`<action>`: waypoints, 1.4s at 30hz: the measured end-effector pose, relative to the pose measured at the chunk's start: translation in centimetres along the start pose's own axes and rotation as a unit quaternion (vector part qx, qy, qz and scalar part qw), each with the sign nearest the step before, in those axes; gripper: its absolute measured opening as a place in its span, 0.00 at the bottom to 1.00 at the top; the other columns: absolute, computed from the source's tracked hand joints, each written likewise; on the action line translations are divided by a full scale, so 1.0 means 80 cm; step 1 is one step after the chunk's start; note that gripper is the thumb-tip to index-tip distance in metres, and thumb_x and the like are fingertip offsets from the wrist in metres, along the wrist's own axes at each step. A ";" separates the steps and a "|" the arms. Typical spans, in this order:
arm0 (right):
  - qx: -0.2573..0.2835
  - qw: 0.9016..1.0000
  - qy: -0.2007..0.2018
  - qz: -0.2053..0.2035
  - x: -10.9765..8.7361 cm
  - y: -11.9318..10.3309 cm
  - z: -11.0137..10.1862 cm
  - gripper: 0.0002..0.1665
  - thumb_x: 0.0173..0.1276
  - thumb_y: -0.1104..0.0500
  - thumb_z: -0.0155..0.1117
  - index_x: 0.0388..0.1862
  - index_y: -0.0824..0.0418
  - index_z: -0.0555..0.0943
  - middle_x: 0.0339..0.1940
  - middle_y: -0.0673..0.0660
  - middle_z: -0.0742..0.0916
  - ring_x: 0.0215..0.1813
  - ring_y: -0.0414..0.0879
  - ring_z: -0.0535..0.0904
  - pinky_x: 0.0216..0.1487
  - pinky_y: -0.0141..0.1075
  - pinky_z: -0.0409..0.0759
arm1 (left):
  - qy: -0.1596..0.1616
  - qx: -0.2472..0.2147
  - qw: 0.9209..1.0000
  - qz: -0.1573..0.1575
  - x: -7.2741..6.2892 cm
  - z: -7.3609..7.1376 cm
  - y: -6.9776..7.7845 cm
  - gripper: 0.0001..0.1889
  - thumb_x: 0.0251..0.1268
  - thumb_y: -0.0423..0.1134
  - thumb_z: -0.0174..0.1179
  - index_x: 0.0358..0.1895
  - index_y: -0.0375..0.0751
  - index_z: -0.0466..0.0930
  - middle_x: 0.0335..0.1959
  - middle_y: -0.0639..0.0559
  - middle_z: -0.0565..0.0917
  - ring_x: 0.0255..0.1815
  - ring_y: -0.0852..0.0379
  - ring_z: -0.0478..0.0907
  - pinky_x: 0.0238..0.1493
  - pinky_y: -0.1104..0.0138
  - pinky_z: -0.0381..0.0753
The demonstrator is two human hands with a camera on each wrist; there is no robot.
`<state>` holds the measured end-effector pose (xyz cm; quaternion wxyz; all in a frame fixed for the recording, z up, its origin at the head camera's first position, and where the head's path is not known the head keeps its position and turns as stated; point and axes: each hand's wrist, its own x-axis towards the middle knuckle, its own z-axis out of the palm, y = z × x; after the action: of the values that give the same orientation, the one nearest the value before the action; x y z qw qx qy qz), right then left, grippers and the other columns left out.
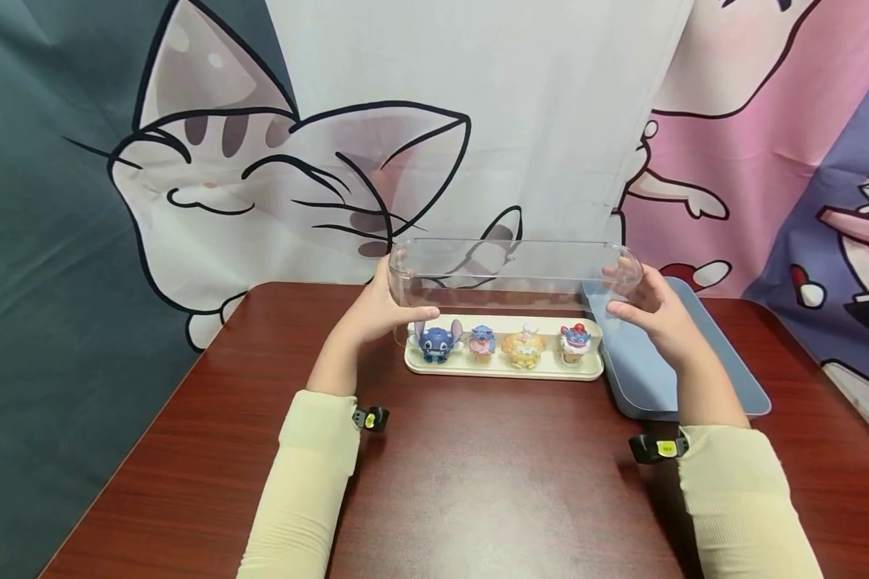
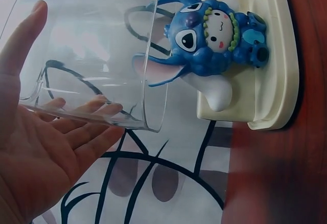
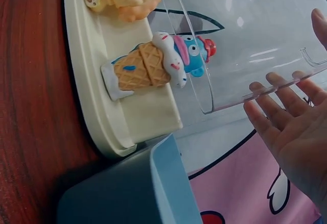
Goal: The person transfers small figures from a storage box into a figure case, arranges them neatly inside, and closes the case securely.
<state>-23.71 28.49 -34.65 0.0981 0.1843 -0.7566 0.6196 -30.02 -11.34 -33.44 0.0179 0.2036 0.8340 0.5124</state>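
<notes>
A clear plastic cover (image 1: 514, 259) is raised above a cream display base (image 1: 507, 372), spanning both hands. My left hand (image 1: 371, 315) grips its left end, thumb in front and fingers along the end wall. At the opposite end my right hand (image 1: 662, 318) holds it the same way. Several small figurines stand in a row on the base: a blue big-eared figurine (image 2: 204, 35) at the left, a blue-and-pink figurine (image 1: 481, 342), a fluffy yellow figurine (image 1: 525, 350), and an ice-cream-cone figurine (image 3: 148, 65) at the right. The cover's lower rim is near the outer figurines' heads.
A light blue bin (image 1: 727, 358) lies right of the base, partly behind my right hand. The reddish-brown wooden table (image 1: 478, 482) extends toward me. A cartoon cat cloth (image 1: 319, 161) hangs behind the table's far edge.
</notes>
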 end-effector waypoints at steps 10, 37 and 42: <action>0.017 1.000 0.000 0.005 -0.004 0.011 -0.002 0.37 0.62 0.74 0.58 0.67 0.53 0.62 0.61 0.52 0.74 0.60 0.42 0.68 0.49 0.25 0.70 | -0.007 0.025 1.000 -0.009 0.002 0.006 -0.004 0.59 0.38 0.54 0.74 0.72 0.57 0.40 0.63 0.43 0.68 0.65 0.50 0.63 0.64 0.53 0.59; 0.013 1.000 -0.012 0.012 -0.005 0.030 0.001 0.37 0.58 0.75 0.61 0.66 0.59 0.61 0.60 0.50 0.74 0.60 0.43 0.67 0.52 0.23 0.68 | -0.014 0.018 0.999 -0.041 -0.003 0.029 -0.040 0.59 0.41 0.47 0.74 0.72 0.45 0.38 0.67 0.37 0.60 0.67 0.48 0.58 0.65 0.54 0.58; -0.012 1.000 -0.010 0.023 -0.005 0.028 0.002 0.37 0.58 0.74 0.62 0.65 0.58 0.61 0.60 0.52 0.73 0.60 0.41 0.67 0.52 0.22 0.68 | -0.010 0.022 0.999 -0.039 -0.005 0.029 -0.043 0.60 0.40 0.49 0.74 0.72 0.45 0.38 0.65 0.37 0.62 0.67 0.46 0.58 0.64 0.53 0.58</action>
<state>-24.22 28.72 -36.83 0.0781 0.1719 -0.7687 0.6110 -30.21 -10.88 -37.54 0.0411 0.1764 0.8524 0.4906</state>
